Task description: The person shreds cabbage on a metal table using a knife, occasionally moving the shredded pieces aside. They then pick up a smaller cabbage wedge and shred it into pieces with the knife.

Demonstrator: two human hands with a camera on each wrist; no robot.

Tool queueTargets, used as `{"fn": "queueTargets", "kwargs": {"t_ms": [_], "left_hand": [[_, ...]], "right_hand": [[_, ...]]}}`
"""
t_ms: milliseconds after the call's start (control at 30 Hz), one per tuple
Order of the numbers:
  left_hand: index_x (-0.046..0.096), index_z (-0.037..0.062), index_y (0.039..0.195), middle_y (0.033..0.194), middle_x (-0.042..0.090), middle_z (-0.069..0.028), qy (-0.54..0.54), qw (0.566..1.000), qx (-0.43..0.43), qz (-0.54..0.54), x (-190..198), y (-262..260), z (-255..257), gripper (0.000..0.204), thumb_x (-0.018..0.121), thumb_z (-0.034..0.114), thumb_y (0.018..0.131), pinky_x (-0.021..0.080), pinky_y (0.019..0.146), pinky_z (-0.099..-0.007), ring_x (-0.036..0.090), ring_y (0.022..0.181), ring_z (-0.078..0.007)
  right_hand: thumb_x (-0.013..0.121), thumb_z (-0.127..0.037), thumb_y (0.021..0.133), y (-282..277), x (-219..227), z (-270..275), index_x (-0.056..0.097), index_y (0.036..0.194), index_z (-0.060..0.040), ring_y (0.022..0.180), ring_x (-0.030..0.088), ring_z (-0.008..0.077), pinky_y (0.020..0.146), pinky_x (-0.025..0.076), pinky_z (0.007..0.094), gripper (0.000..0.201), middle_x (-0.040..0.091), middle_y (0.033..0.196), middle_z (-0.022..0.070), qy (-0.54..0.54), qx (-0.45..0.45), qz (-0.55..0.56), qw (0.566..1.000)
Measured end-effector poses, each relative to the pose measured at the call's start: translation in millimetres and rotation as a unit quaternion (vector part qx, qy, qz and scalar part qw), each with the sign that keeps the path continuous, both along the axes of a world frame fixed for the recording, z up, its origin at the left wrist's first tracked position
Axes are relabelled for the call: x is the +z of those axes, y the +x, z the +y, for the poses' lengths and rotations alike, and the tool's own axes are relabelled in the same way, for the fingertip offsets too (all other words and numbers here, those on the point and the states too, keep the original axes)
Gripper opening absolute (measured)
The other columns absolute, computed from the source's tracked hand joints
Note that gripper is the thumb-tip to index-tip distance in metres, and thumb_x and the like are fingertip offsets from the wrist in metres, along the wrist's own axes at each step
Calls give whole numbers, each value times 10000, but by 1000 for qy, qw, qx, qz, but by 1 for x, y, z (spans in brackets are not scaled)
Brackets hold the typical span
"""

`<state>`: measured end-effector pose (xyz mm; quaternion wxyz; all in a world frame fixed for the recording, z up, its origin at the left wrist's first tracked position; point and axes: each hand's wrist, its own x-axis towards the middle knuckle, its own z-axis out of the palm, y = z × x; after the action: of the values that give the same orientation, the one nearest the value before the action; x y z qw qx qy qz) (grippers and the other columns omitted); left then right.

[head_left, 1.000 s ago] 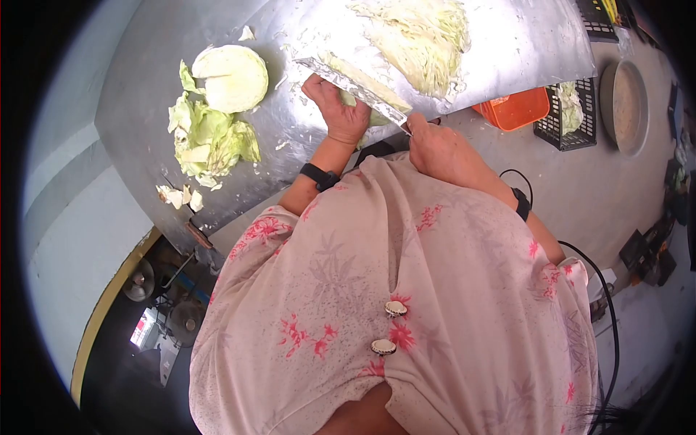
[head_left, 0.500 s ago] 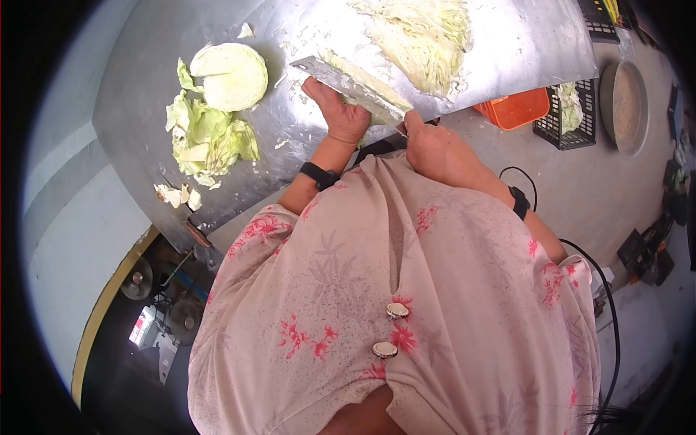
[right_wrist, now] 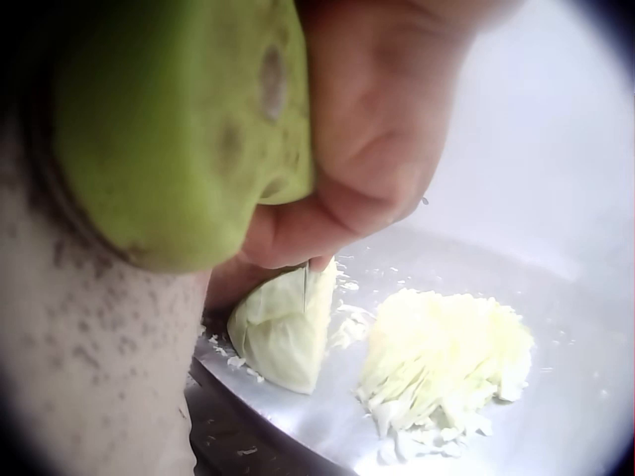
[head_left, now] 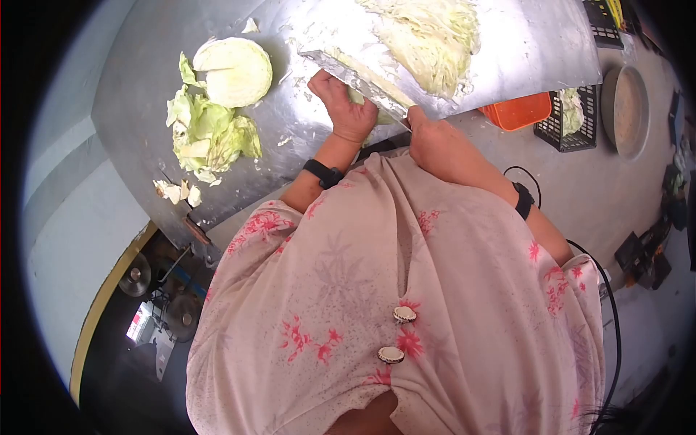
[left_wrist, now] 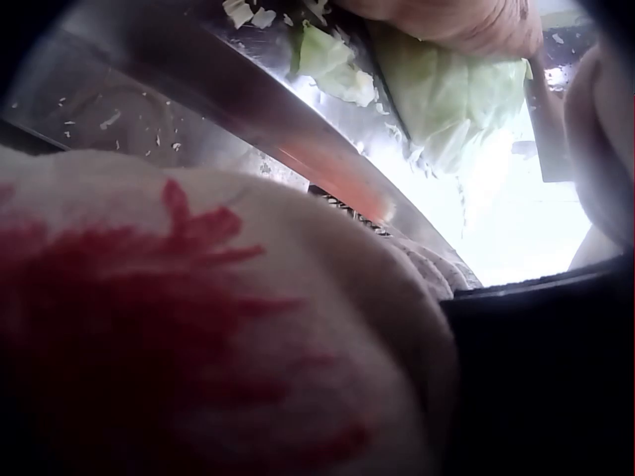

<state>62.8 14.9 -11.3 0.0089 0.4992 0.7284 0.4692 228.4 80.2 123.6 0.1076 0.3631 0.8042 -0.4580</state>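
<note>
Right grip (head_left: 428, 134) clenched on knife (head_left: 355, 78), left grip (head_left: 341, 101) holding wedge (right_wrist: 283, 332). Shreds (head_left: 431, 40) beyond blade; half cabbage (head_left: 233, 71), leaves (head_left: 206, 141) left on counter (head_left: 138, 87).

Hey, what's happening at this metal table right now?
A person in a pink floral top is slicing cabbage on a steel table. Their left hand holds down a pale green cabbage wedge, while the right hand grips the green handle of a broad steel cleaver set across it. A pile of shredded cabbage lies beyond the blade. A halved cabbage and loose outer leaves sit off to the left.
</note>
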Motion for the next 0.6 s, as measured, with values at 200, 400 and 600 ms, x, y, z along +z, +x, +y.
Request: {"fn": "queueTargets", "kwargs": {"t_ms": [200, 400, 600], "left_hand": [[529, 9, 996, 1076, 406, -182, 14, 1000, -4, -22, -3, -2, 3, 454, 674, 369, 762, 303, 920, -446, 363, 1010, -330], [524, 21, 960, 1066, 407, -179, 0, 1000, -5, 8, 0, -1, 1, 401, 690, 322, 754, 308, 910, -446, 367, 1003, -331], [526, 31, 945, 1061, 421, -166, 29, 999, -9, -11, 1, -1, 5, 368, 693, 299, 756, 313, 910, -433, 373, 1011, -319]], "right_hand": [[489, -28, 837, 0, 9, 5, 446, 968, 48, 726, 627, 487, 673, 495, 550, 157, 621, 739, 325, -36, -12, -29, 999], [476, -24, 839, -6, 4, 5, 450, 962, 54, 738, 624, 496, 676, 492, 557, 148, 621, 755, 333, -28, -16, -2, 999], [474, -23, 840, -7, 7, 8, 449, 950, 60, 741, 622, 505, 699, 494, 549, 140, 617, 776, 345, -27, -7, -39, 999]]}}
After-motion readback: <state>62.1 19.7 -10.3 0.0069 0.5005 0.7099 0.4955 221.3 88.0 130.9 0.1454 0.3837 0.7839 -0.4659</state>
